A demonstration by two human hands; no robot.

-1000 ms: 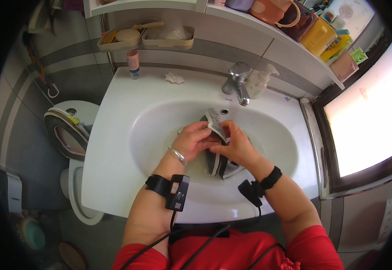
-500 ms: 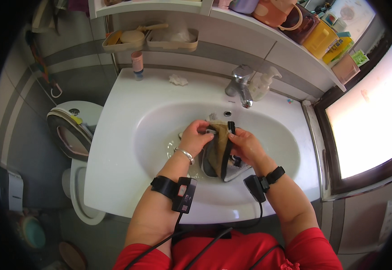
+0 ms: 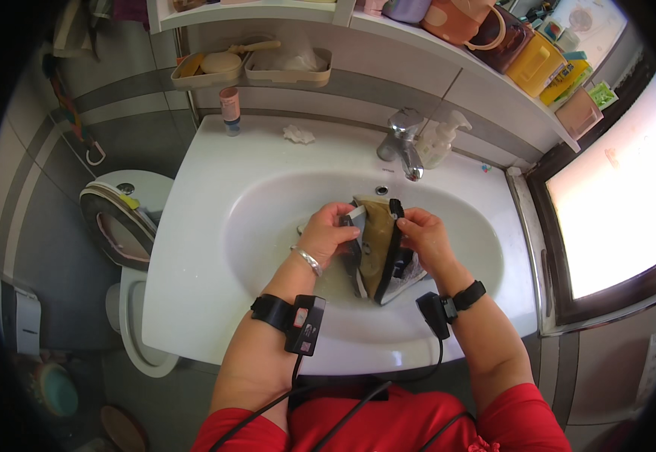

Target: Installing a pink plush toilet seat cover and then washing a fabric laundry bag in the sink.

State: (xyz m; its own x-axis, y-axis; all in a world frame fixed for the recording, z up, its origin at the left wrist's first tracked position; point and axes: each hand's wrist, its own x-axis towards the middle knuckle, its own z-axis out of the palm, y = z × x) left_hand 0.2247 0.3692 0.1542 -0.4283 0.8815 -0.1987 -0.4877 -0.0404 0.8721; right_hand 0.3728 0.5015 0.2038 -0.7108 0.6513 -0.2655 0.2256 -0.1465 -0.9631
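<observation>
A soft fabric bag [image 3: 378, 248] with a tan inside, grey sides and black edging is held over the sink basin [image 3: 268, 218], its mouth spread apart. My left hand [image 3: 332, 230] pinches the grey left edge between thumb and fingers. On the opposite side, my right hand [image 3: 424, 235] grips the black-trimmed edge near its top corner. The bag's lower end hangs into the basin, where water seems to stand. Part of the far right side is dark and hard to make out.
A chrome faucet [image 3: 403, 139] and a pump bottle [image 3: 442, 139] stand behind the basin. On the back ledge are a pink-and-blue tube [image 3: 230, 111] and crumpled white tissue [image 3: 298, 134]. A toilet [image 3: 136, 331] is at left, a window [image 3: 614, 196] at right. Cables run from both forearms.
My hands have moved slightly apart, the right one to the right. The bag's mouth is wider, showing more tan inside.
</observation>
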